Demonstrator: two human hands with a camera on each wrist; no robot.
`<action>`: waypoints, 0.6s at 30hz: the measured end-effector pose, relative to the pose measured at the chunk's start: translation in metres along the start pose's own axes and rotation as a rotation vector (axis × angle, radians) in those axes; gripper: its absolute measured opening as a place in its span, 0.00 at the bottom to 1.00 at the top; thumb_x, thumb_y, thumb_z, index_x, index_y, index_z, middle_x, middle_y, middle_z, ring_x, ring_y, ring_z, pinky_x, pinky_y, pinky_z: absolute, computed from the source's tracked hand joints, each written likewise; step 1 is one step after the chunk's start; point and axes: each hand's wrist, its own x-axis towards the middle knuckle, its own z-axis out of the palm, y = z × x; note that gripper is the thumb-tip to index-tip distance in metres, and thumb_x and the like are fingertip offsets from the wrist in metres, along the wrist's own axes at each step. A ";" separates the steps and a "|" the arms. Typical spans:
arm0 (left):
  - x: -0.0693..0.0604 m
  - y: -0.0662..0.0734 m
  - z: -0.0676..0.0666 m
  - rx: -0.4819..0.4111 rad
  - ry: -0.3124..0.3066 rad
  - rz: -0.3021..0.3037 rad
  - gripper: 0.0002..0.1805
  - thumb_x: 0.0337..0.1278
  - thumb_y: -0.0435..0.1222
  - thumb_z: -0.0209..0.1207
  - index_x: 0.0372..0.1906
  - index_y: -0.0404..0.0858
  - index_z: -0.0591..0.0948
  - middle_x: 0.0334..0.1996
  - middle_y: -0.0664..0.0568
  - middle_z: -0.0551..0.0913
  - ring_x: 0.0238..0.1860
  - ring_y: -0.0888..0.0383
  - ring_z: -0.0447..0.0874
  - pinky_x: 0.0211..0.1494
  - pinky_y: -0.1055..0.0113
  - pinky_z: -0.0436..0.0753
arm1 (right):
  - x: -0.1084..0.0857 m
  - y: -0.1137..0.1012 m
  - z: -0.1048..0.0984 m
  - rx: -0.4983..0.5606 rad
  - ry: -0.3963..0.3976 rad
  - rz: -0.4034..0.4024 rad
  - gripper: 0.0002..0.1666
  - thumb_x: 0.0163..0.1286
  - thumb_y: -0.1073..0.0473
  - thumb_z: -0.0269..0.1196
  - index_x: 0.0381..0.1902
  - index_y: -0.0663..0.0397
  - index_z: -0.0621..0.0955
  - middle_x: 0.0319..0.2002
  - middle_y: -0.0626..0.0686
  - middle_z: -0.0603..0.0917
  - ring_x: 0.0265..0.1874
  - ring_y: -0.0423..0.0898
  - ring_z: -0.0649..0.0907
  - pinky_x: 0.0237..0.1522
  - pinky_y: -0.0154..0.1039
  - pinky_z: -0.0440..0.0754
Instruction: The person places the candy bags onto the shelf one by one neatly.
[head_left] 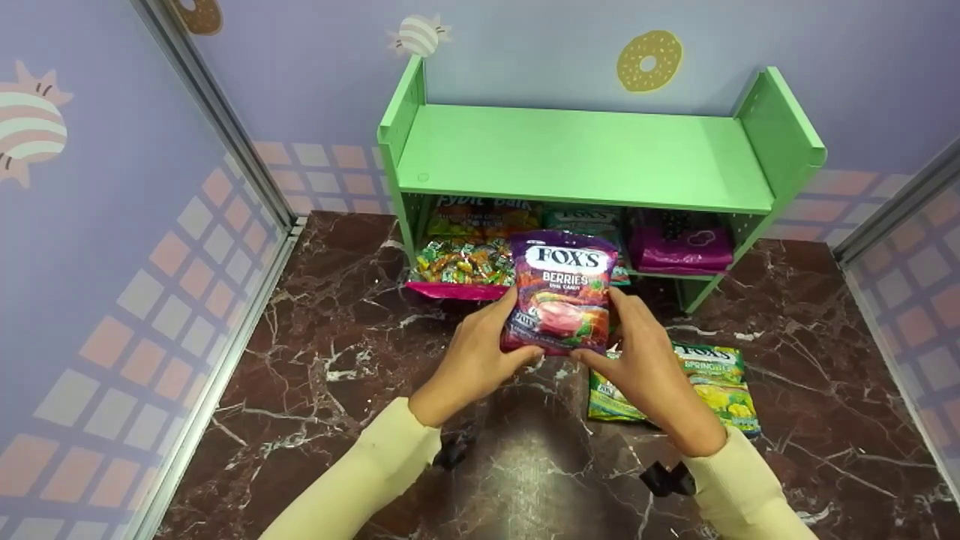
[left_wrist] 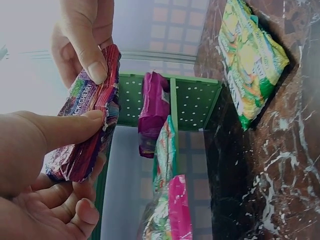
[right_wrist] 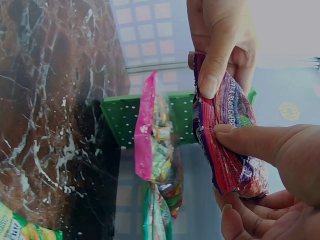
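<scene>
A purple and red bag of Fox's Berries candy (head_left: 564, 292) is held up in front of the green shelf. My left hand (head_left: 480, 341) grips its left side, thumb on the lower front edge. On the opposite side my right hand (head_left: 637, 349) grips it the same way. In the left wrist view both thumbs press the bag's (left_wrist: 85, 107) bottom seam while the fingers curl behind it. The right wrist view shows the same hold on the bag (right_wrist: 225, 125). Below my right hand, a green and yellow candy bag (head_left: 720, 382) lies on the dark marble surface, partly covered by that hand and wrist.
The green shelf (head_left: 577, 154) stands against the back wall. Its lower level holds a clear-fronted bag of wrapped candies (head_left: 465, 262) with a pink edge, a teal bag (head_left: 581, 217) and a magenta bag (head_left: 679, 247). Patterned panels (head_left: 150, 247) enclose the sides.
</scene>
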 end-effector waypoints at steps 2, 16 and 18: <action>0.003 0.001 -0.002 0.002 0.008 0.004 0.46 0.50 0.44 0.70 0.72 0.36 0.63 0.61 0.41 0.78 0.60 0.46 0.77 0.63 0.53 0.75 | 0.002 -0.001 -0.002 0.002 0.013 -0.010 0.52 0.55 0.55 0.74 0.71 0.64 0.60 0.49 0.56 0.75 0.37 0.46 0.75 0.37 0.39 0.77; 0.020 0.008 -0.013 0.006 0.008 0.012 0.46 0.51 0.45 0.69 0.73 0.38 0.61 0.61 0.42 0.78 0.60 0.47 0.78 0.62 0.53 0.76 | 0.018 -0.003 -0.012 0.016 0.046 -0.026 0.51 0.55 0.59 0.74 0.71 0.65 0.61 0.48 0.58 0.75 0.39 0.48 0.76 0.41 0.45 0.80; 0.024 0.008 -0.014 0.005 0.002 0.008 0.47 0.52 0.45 0.69 0.74 0.39 0.60 0.61 0.43 0.78 0.60 0.48 0.78 0.62 0.54 0.76 | 0.021 -0.003 -0.012 0.020 0.042 -0.018 0.51 0.56 0.58 0.73 0.71 0.64 0.61 0.47 0.58 0.74 0.39 0.48 0.76 0.40 0.44 0.78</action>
